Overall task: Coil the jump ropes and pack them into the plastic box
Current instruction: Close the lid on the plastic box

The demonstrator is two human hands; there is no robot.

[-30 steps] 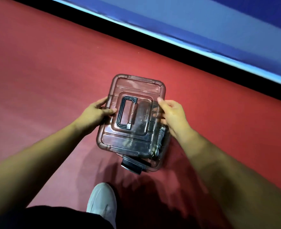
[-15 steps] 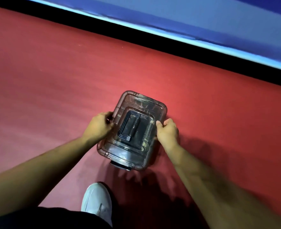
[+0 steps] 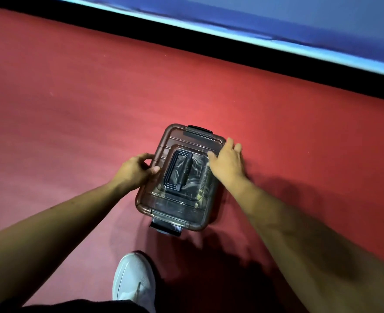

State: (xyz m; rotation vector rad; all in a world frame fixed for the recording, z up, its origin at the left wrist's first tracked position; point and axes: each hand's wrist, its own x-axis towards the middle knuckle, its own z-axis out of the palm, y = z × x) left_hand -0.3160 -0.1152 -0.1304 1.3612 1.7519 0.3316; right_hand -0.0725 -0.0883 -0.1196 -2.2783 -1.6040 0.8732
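Red flooring (image 3: 73, 114) lies under the lidded plastic box (image 3: 177, 208), ropes (image 3: 200, 195) dimly seen inside. Its left rim is gripped by the left hand (image 3: 134, 170); the right hand (image 3: 227, 163) is pressed flat on top. Judged stiff, light, slick: best lifted by the black handle (image 3: 178, 170).

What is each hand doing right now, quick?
Left hand: grips the left edge of the transparent brownish plastic box lid, fingers curled round it.
Right hand: open, fingers fairly straight, resting on the lid's right edge.
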